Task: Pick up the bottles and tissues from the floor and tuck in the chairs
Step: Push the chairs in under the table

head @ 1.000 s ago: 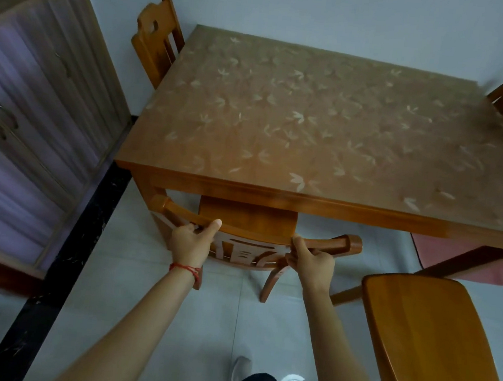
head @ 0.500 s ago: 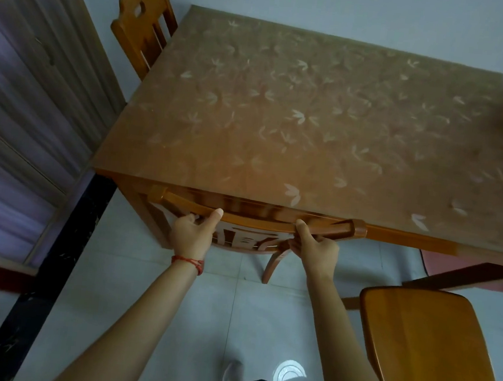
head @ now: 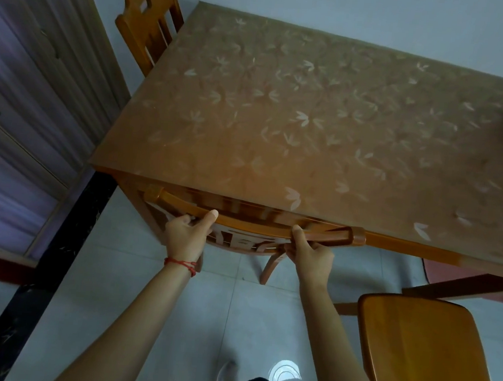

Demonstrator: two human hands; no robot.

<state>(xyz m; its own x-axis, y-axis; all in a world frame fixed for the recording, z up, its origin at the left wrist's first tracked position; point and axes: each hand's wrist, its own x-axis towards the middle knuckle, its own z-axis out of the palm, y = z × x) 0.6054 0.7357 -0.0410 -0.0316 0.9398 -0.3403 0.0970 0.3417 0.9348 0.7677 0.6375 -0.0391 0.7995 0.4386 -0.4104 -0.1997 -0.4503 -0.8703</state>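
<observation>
1. Far left: purple-fronted cabinet with pale wood frame. Not part of the job, but the black floor strip beside it leaves little room on that side.
2. Orange-brown wooden chair with slatted back at the table's left end looks pushed in; only its backrest shows.
3. Left hand, red cord at the wrist, is wrapped around the curved top rail of the varnished wooden chair in front: thumb on top, fingers curled behind the rail.
4. That chair sits at the near edge of the brown wooden table under a leaf-patterned cover. Its top rail is at or touching the table edge, seat hidden underneath. Judged close to fully tucked.
5. Right hand has the same closed grip on the rail, thumb up, fingers beneath. The hands are well apart, so the push should stay square.
6. Handling, judged: solid wood, rigid, moderately heavy, and glossy varnish may be slick. The legs likely slide easily on the smooth grey floor tile. The top rail is the right hold; the backrest cut-outs are thinner.
7. Right: second orange wooden chair, bare seat facing up, stands out from the table and is not tucked. Probably next; its backrest is out of view.
8. No bottles or tissues visible on the floor.
</observation>
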